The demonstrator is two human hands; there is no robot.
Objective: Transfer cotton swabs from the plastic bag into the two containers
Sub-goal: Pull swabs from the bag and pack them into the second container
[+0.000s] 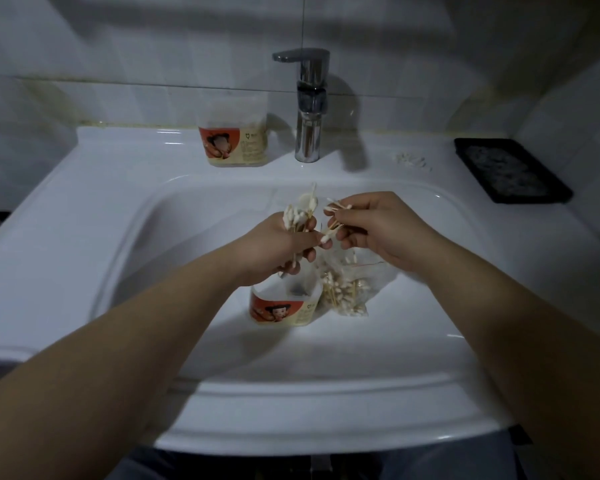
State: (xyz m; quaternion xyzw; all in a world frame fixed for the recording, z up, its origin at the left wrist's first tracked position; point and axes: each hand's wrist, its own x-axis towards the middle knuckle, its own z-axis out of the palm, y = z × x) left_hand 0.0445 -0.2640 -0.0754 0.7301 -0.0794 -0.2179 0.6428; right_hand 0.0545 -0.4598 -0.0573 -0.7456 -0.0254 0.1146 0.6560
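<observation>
The left hand (284, 244) grips a bundle of cotton swabs (297, 213) upright, tips up, while the right hand (378, 233) pinches a few swabs (336, 216) angled sideways.

2 containers (234, 143) (281, 310), 1 bag (355, 292), 1 faucet (309, 109), 1 tray (511, 169).

The scene is taken by one head-worn camera, aimed forward and down over the sink (84, 216). The left hand (284, 244) and right hand (378, 230) are framed close, near the centre. The tap (309, 109) and wall (153, 46) are caught at the top, seemingly curved by the wide lens.
</observation>
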